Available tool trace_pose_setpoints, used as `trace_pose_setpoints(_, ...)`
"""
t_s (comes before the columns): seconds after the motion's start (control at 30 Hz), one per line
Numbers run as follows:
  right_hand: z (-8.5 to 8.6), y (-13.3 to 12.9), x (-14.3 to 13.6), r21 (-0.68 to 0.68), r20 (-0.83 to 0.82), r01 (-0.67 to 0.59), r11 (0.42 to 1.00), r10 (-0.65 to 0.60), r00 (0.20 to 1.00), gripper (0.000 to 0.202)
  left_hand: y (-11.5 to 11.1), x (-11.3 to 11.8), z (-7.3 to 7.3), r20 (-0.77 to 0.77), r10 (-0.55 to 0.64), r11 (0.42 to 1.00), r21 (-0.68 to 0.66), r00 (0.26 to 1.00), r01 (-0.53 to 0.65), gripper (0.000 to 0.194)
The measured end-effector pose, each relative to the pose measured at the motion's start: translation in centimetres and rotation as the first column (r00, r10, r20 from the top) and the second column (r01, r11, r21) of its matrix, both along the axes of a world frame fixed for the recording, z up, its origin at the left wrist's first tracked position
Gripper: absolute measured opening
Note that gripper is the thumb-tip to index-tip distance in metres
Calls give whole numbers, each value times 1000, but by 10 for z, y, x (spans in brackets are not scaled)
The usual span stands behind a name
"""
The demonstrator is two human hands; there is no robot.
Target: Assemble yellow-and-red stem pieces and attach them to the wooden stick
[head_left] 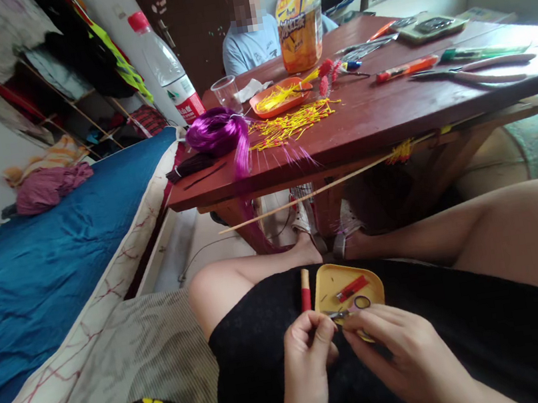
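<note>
My left hand (310, 347) is closed in a pinch above my lap, thumb pressed to the fingers. Facing it, my right hand (398, 337) also has its fingers pinched together, the tips close to the left ones. Whatever lies between the fingertips is too small to make out. Just beyond them, a yellow tray (324, 281) rests on the dark cloth over my lap. Small scissors (361, 302) with ring handles lie in it, partly hidden by my fingers, along with a red piece (351, 288). A red and tan stick (305, 290) lies beside the tray, behind my left hand.
Ahead stands a reddish table (360, 100) with purple strands (215, 132), yellow stems (288, 124), an orange dish (302, 103), pliers (477, 73), a tea bottle (300, 28) and a water bottle (169, 75). A thin stick (299, 200) crosses its front edge. Another person (250, 46) sits opposite.
</note>
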State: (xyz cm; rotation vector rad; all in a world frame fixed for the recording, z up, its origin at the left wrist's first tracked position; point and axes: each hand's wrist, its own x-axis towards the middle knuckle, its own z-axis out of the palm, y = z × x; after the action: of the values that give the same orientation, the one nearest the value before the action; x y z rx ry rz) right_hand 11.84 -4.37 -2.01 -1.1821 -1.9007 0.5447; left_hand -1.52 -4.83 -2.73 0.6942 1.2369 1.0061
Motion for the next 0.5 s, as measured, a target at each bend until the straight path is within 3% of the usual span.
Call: trace_pose_setpoints(0.5,-2,-1,0,16,-9,6,1000,-5,1000,20,0,-1,-2,-17,10,1000,11,1000,-10,28)
